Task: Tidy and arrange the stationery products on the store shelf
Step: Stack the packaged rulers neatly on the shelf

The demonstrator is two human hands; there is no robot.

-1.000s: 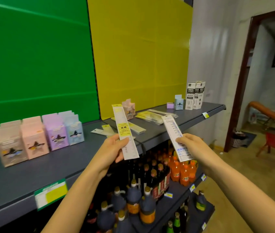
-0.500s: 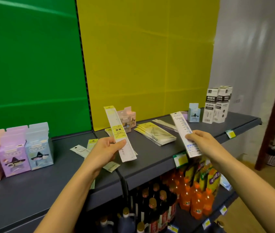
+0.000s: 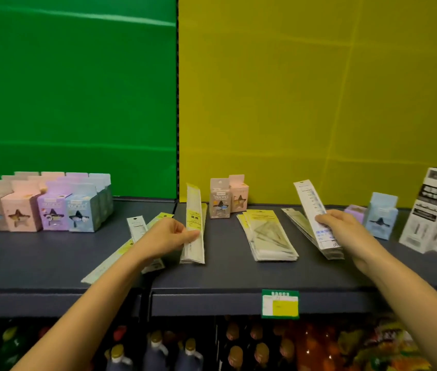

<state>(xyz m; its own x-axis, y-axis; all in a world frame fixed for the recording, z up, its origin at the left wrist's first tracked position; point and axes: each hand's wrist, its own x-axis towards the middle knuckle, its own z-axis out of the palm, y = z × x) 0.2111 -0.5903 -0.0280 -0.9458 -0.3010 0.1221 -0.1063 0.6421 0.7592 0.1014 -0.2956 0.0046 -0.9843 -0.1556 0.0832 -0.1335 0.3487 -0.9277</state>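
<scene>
Green panel point(image 3: 73, 89) on the left and yellow panel point(image 3: 319, 89) on the right back a dark grey shelf point(image 3: 225, 274), with bottles point(image 3: 158, 352) on the tier below. My left hand point(image 3: 166, 236) pinches a yellow-labelled ruler pack point(image 3: 194, 210) between thumb and curled fingers, near the seam between the panels. The pack leans nearly upright, its lower end down at the shelf, though I cannot tell whether it touches.

My right hand point(image 3: 343, 228) grips a blue-printed ruler pack point(image 3: 311, 204) by its lower half, fingers curled over it, above a stack of like packs point(image 3: 297, 226). Between my hands lies a pile of set-square packs point(image 3: 268, 236).

Pastel boxes point(image 3: 38, 207) stand in a block at far left, two small boxes point(image 3: 226, 199) by the yellow panel, and white boxes point(image 3: 436, 215) at far right. Loose packs point(image 3: 135, 228) lie slantwise under my left forearm, one reaching near the front edge.

Bare shelf shows in front of the pastel boxes and on either side of the set-square pile. A price tag point(image 3: 280, 303) sits on the front lip.
</scene>
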